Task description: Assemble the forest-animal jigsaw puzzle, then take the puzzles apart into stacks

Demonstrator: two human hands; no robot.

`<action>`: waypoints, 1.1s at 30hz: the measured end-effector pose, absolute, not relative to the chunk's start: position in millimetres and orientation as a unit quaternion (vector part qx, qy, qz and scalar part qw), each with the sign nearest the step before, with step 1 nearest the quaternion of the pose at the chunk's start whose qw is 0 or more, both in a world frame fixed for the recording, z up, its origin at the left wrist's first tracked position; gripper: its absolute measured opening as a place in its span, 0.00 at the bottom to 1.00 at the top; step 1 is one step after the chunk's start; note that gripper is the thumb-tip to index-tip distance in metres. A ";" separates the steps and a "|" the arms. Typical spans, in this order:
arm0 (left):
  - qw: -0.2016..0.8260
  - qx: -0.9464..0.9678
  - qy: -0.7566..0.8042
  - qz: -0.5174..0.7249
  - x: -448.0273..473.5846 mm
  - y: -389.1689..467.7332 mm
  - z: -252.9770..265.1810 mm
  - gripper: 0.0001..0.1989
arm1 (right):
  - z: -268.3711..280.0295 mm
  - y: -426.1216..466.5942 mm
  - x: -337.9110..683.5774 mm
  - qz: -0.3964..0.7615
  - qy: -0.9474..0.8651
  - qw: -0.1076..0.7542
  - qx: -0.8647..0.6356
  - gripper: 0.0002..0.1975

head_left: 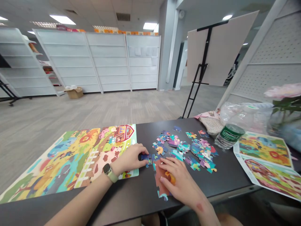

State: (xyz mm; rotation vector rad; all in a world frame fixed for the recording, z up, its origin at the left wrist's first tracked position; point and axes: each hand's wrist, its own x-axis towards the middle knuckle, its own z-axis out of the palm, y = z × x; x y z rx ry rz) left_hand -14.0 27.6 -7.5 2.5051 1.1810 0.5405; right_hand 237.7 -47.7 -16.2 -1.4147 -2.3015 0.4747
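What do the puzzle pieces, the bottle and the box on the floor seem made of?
Puzzle pieces: probably cardboard, flat printed shapes; finish unclear.
Bottle: likely glossy plastic, given its see-through wall and highlights.
Box: seemingly matte cardboard, from its plain brown sides.

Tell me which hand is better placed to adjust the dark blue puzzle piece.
Probably the left hand: it is right at the dark blue piece. The right hand lies over the joined brown section, so it seems better suited to steadying that.
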 end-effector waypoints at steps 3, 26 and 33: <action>0.168 0.878 0.409 0.185 -14.4 26.8 -6.1 0.11 | -15.7 -47.8 237.6 0.171 -0.824 0.201 -0.501 0.20; 0.348 0.778 0.433 0.294 -10.3 33.1 -8.6 0.10 | -9.7 -52.7 237.5 0.193 -0.828 0.208 -0.483 0.21; 0.323 0.748 0.477 0.330 4.6 39.8 -17.1 0.12 | -9.8 -52.4 235.7 0.188 -0.837 0.210 -0.469 0.22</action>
